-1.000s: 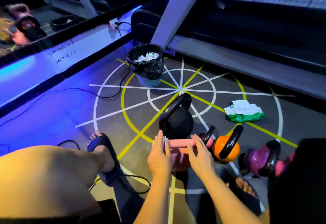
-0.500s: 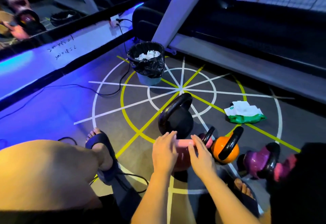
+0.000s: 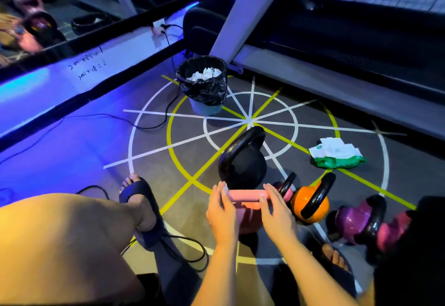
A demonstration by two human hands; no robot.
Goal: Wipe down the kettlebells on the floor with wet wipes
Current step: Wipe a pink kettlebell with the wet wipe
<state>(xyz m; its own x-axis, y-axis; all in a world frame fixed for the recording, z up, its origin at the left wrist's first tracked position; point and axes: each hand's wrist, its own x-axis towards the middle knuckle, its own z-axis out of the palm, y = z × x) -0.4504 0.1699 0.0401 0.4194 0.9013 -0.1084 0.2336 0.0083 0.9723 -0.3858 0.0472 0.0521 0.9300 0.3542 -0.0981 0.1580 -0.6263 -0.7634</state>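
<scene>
A pink kettlebell [image 3: 245,196] stands on the floor right in front of me. My left hand [image 3: 222,207] holds a white wet wipe [image 3: 225,186] against the left end of its handle, fingers wrapped over it. My right hand [image 3: 277,209] grips the right end of that handle. Just behind stands a large black kettlebell [image 3: 243,161]. To the right are a small pink kettlebell [image 3: 285,189], an orange kettlebell [image 3: 310,203] and a purple kettlebell [image 3: 356,216], all with black handles. The green wet-wipe pack [image 3: 337,154] lies open further right.
A bin [image 3: 204,84] lined with a black bag holds used wipes at the back. Black cables [image 3: 149,125] run across the floor on the left. A treadmill frame [image 3: 337,84] borders the far side. My left knee and sandalled foot [image 3: 142,199] are at the left.
My left hand slid with the wipe toward the middle of the pink handle and then back to its left end. My right hand stayed on the right end.
</scene>
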